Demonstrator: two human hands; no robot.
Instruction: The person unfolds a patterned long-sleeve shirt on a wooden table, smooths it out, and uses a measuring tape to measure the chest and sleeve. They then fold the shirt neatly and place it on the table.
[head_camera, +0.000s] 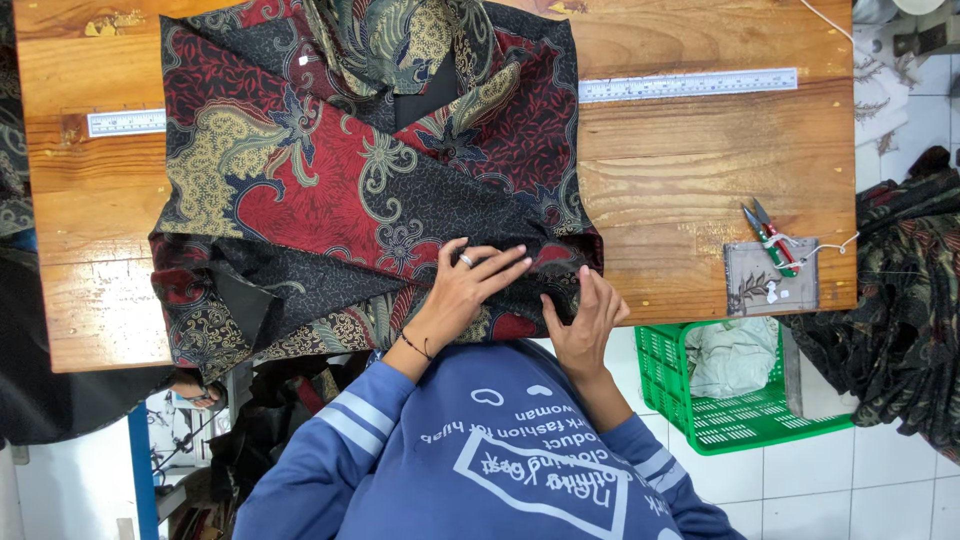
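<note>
Both hands are down on the patterned fabric (340, 190), spread across the wooden counter (690, 180). The left hand (465, 290) lies flat, fingers splayed, pressing a fold; the right hand (590, 320) pinches the cloth's edge just beside it. Snips (770, 240) lie well apart, ruler (690, 84) beyond.

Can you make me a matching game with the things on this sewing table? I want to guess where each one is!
Things:
1. ruler
2. snips
3. green basket
4. left hand

Places:
A. on the floor beside the table
B. flat on the patterned cloth
C. along the table's far edge
D. on a small fabric patch near the table's corner

Pairs: 1-C, 2-D, 3-A, 4-B
</note>
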